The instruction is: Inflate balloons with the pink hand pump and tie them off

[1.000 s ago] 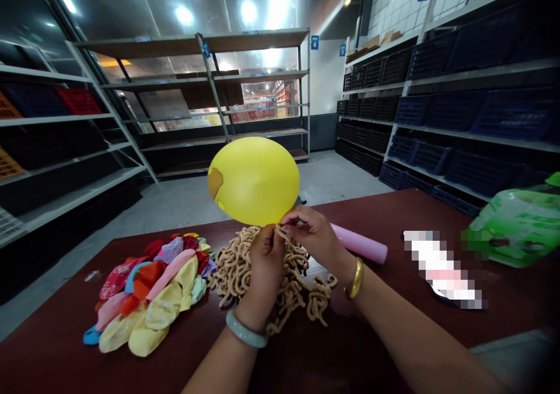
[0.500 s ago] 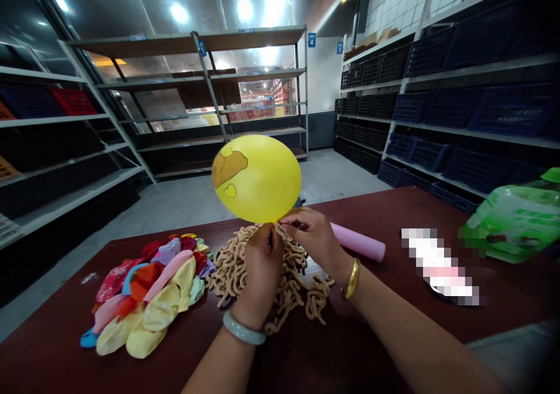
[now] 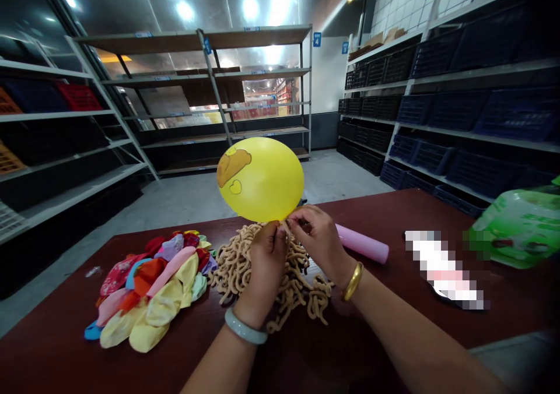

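Observation:
An inflated yellow balloon (image 3: 262,178) with an orange print and a small heart stands above the table. My left hand (image 3: 268,260) is closed below it, pinching the balloon's neck. My right hand (image 3: 315,235) is closed too, its fingertips pinching at the same neck from the right. Both hands hover over a heap of tan cord pieces (image 3: 238,263). I wear a pale green bangle on the left wrist and a gold one on the right.
A pile of uninflated coloured balloons (image 3: 149,289) lies left on the dark red table (image 3: 394,219). A pink tube (image 3: 363,244) lies behind my right hand. A green bag (image 3: 518,228) sits far right. Shelving racks with crates line the room.
The balloon has turned in my fingers, bringing the orange print and heart round to face me. Both hands stayed at the neck.

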`<action>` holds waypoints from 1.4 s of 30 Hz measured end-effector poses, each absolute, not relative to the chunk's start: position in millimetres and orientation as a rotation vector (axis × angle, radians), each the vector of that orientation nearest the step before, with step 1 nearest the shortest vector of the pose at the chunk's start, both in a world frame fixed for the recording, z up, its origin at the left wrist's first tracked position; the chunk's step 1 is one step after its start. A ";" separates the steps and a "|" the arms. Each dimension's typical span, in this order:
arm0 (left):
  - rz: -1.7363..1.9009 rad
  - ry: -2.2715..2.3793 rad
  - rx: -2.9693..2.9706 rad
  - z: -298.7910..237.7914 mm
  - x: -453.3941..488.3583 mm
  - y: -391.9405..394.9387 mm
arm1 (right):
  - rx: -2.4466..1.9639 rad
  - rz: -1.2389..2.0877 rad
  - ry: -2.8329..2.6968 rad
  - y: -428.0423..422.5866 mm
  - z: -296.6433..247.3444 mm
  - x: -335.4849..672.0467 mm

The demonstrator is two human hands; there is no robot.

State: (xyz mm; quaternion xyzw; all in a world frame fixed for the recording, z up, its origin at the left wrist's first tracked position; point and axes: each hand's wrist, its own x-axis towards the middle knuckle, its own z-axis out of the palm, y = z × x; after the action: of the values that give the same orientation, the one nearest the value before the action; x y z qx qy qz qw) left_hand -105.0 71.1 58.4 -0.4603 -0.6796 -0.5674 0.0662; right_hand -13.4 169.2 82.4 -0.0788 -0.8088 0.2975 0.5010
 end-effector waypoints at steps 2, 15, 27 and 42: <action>-1.756 -2.037 -1.357 60.2 -103.4 70.5 | -0.182 0.770 -1.933 167.0 83.0 -13.1; -2.175 -1.967 -1.297 50.9 -102.3 72.8 | 0.102 0.579 -2.005 167.5 80.8 -9.9; -1.956 -1.904 -1.399 49.7 -107.1 71.1 | 0.024 1.070 -1.983 175.3 85.7 -11.0; -1.521 -1.949 -1.560 59.8 -115.9 66.6 | -0.024 1.937 -1.796 187.8 85.3 -5.2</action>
State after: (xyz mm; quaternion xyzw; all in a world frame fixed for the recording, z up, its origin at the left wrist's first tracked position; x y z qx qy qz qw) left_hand -115.9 66.6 59.8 -0.5304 -0.6627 -0.5173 0.1090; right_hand -5.2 187.8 85.3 -0.0089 -0.6587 0.7105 0.2475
